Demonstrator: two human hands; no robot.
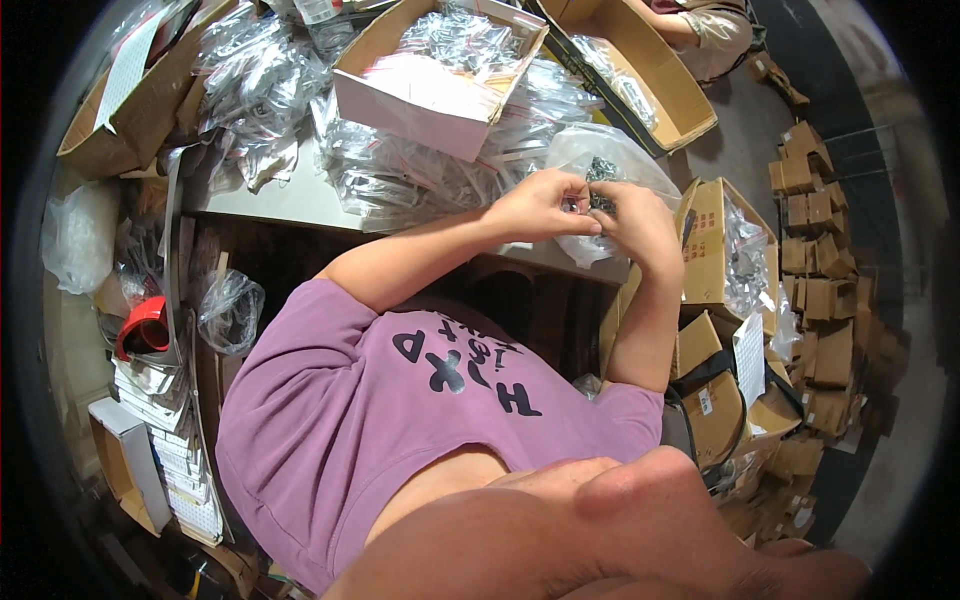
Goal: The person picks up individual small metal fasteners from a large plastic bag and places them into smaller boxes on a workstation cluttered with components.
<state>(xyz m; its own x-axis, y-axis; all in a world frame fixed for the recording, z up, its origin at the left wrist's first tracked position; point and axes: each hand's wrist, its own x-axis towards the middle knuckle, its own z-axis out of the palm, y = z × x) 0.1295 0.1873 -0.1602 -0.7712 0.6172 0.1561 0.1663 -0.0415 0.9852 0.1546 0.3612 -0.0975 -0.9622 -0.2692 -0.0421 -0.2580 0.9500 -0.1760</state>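
My left hand [548,205] and my right hand [642,226] meet at the right end of the table, fingers curled toward each other. Between my left thumb and fingers is a small shiny, clear piece with a touch of red [571,204], which looks like a small plastic bag. My right fingers are bent inward beside small dark metal parts [601,172]; whatever they pinch is hidden. Those parts lie in a large translucent plastic bag [568,150] just behind and under my hands.
Clear packets [400,180] are heaped over the white table [325,205]. A white-sided carton [420,112] and a long brown carton [690,125] stand behind. To the right is a carton of clear packets [705,245]. Another person's arm [668,24] shows at the far right.
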